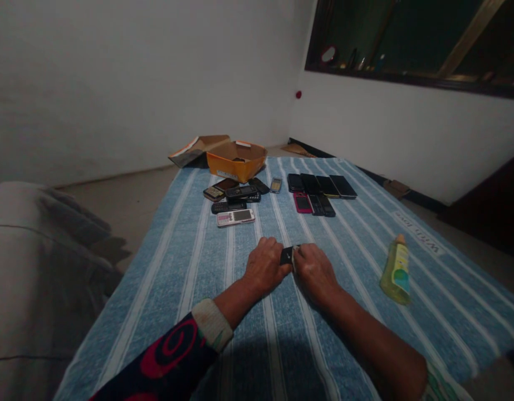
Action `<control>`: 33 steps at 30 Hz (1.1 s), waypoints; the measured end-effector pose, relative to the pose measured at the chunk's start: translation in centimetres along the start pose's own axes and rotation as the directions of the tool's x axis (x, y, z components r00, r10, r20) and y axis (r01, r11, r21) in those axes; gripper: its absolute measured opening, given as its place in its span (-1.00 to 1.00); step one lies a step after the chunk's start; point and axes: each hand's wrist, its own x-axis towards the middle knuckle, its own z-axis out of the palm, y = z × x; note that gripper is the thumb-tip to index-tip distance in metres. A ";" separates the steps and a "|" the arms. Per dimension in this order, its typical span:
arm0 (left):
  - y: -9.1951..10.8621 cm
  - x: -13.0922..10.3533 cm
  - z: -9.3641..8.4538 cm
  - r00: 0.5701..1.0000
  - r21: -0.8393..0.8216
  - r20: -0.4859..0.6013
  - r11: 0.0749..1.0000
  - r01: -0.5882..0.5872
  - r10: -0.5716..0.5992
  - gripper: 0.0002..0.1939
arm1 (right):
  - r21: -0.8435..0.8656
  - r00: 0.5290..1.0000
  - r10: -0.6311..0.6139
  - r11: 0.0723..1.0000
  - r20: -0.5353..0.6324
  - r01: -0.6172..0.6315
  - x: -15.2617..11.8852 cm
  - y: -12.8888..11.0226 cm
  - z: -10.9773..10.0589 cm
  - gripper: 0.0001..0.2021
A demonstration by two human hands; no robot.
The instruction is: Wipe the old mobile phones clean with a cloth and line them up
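Observation:
Near the middle of the striped blue cloth, my left hand is closed round the left end of a small black phone-like object. My right hand is closed at the object's right end, with a bit of pale material, perhaps a cloth, pinched against it. Beyond my hands on the left lies a loose pile of phones, with a white and pink phone nearest. A small grey phone lies apart. To the right, dark phones lie in a row, with a pink-edged phone and others in front.
An open orange box stands at the far edge, its lid beside it. A bottle of yellow-green liquid lies on the right. A pale covered seat is at the left, and a dark window is at the upper right.

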 end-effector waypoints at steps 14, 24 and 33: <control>-0.2 0.0 0.1 1.000 0.005 -0.012 1.000 -0.008 0.008 -0.74 | -0.031 1.000 -0.005 1.000 -0.020 0.004 0.3 0.6 0.6 -0.82; -0.1 0.1 0.1 1.000 0.009 -0.007 1.000 -0.001 0.001 -0.74 | -0.038 1.000 -0.012 0.999 -0.020 0.011 -0.3 0.6 0.6 -0.84; -0.2 0.2 0.2 1.000 0.004 -0.007 1.000 -0.002 0.002 -0.76 | -0.032 0.998 -0.037 0.999 -0.055 0.035 -0.6 0.4 0.9 -0.83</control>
